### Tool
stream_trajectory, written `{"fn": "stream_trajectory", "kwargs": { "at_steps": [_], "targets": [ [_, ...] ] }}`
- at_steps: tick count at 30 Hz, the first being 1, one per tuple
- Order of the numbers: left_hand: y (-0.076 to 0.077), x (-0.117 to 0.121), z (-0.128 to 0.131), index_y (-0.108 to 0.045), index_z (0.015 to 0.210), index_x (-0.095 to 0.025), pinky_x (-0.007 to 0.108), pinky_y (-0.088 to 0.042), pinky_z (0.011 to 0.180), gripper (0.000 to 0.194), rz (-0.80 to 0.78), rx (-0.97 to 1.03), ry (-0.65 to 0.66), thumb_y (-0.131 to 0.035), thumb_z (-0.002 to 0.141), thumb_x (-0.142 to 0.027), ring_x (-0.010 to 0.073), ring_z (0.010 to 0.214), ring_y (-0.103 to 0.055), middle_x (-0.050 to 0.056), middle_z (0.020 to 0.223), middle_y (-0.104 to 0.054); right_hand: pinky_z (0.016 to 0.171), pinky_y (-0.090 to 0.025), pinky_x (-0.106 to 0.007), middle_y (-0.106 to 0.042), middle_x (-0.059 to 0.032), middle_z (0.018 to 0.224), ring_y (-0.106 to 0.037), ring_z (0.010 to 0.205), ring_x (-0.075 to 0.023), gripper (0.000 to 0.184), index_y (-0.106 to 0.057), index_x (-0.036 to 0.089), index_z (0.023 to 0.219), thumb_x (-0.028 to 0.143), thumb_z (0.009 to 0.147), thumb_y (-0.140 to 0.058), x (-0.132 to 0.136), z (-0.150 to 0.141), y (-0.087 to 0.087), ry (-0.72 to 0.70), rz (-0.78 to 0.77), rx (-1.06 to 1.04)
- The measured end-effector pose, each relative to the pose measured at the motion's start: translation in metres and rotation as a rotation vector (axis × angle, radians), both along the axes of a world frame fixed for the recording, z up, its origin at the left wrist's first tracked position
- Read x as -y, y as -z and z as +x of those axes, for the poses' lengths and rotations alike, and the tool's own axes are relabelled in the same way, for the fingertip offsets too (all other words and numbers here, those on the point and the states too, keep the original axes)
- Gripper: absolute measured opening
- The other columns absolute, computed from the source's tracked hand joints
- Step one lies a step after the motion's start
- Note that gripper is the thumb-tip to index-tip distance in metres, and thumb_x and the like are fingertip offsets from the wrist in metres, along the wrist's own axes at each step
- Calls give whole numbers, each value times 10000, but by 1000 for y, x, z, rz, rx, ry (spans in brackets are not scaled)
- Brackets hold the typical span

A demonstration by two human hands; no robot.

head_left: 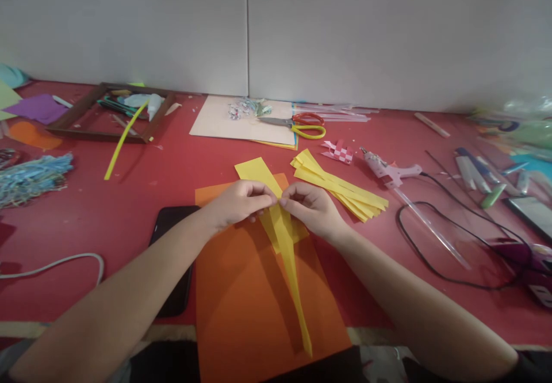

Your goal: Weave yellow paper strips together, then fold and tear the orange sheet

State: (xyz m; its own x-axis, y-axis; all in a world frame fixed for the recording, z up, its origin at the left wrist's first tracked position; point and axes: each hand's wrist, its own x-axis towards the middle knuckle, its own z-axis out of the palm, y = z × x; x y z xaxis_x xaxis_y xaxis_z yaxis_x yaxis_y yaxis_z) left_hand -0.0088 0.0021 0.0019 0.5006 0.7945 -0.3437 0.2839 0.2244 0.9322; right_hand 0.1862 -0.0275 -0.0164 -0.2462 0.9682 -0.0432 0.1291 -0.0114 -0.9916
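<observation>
My left hand (242, 203) and my right hand (314, 207) meet over the orange paper sheet (241, 314), each with thumb and fingers pinched together. Between the fingertips they hold the upper end of a long yellow paper strip (290, 268). The strip looks folded or creased lengthwise, and its narrow lower end hangs toward the front edge of the orange sheet. Behind the hands another yellow paper piece (257, 169) lies on the sheet, partly covered by the fingers. A fan of several yellow paper strips (340, 187) rests right of my right hand.
A black phone (172, 268) lies under my left forearm. Red-and-yellow scissors (297, 124) rest on cream paper (215, 121) at the back. To the right are a pink glue gun (390, 170) with its black cord and a woven pink paper piece (339, 152). A brown frame (97, 134) stands back left.
</observation>
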Motion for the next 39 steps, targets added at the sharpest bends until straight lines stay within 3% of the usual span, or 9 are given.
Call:
{"fn": "stream_trajectory", "kwargs": {
  "at_steps": [17, 39],
  "targets": [
    [2, -1, 2, -676, 788, -181, 189, -396, 475, 139, -2, 113, -41, -645, 814, -314, 79, 548, -470, -30, 635, -544, 520, -366, -249, -565, 13, 668, -464, 567, -109, 160, -587, 199, 757, 296, 881, -617, 4, -1, 8, 77, 273, 160],
    [-2, 0, 6, -667, 763, -170, 193, -361, 447, 174, -14, 150, -80, -691, 790, -341, 78, 506, -435, -48, 546, -473, 495, -346, -238, -531, 30, 661, -444, 550, -97, 159, -556, 210, 769, 279, 904, -605, 5, -3, 6, 83, 297, 117]
  ]
}}
